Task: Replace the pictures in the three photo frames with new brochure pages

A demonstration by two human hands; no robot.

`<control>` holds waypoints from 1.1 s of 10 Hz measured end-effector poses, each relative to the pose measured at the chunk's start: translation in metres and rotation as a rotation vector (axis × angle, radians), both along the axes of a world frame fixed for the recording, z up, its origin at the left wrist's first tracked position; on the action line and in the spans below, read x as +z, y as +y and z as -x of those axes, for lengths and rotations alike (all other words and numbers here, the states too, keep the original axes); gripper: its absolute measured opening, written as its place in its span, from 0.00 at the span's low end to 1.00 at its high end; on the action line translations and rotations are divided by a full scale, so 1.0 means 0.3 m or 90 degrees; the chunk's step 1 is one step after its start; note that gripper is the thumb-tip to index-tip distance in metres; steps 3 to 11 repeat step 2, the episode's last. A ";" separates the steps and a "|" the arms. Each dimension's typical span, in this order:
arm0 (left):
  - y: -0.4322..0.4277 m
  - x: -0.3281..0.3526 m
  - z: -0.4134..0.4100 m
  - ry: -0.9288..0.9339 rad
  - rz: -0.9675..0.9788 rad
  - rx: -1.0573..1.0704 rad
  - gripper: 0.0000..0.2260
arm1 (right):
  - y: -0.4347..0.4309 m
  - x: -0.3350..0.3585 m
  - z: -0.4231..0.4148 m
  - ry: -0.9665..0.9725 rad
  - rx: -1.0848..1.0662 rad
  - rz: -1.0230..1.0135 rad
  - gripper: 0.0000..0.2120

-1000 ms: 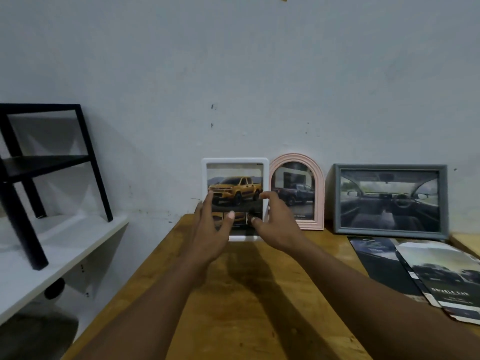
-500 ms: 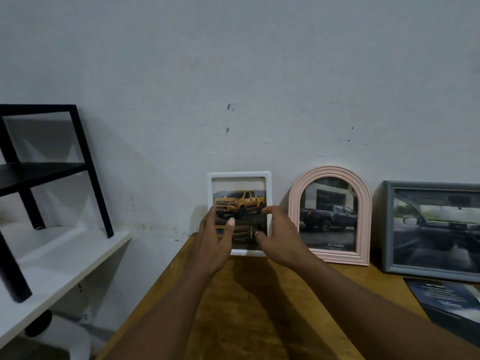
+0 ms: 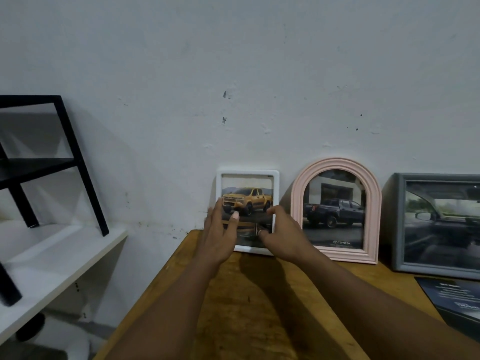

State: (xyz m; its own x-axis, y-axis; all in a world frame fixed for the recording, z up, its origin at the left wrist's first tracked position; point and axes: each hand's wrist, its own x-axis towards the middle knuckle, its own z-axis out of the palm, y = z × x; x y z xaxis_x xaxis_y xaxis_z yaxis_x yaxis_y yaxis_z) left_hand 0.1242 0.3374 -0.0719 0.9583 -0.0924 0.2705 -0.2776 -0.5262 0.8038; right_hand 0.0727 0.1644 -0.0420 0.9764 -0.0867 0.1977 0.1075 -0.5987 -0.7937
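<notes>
A white photo frame (image 3: 246,173) with a yellow pickup picture stands at the wall on the wooden table (image 3: 241,307). My left hand (image 3: 217,237) holds its left edge, thumb on the glass. My right hand (image 3: 284,236) holds its right edge, with the thumb low on the front. To the right stand a pink arched frame (image 3: 297,203) showing a dark pickup and a grey frame (image 3: 398,222) showing a car interior. A dark brochure (image 3: 457,300) lies in front of the grey frame.
A white shelf (image 3: 52,258) sits left of the table, lower, with a black rack (image 3: 78,162) standing on it. The table's left edge runs close beside the white frame. The wall is right behind the frames.
The white frame has shifted left, away from the pink frame, leaving a gap. My view has moved closer and left, so the brochures are mostly out of sight.
</notes>
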 end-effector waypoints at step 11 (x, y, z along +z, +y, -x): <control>0.040 0.062 0.056 -0.007 -0.058 0.008 0.37 | 0.004 0.098 0.069 -0.003 -0.001 0.026 0.26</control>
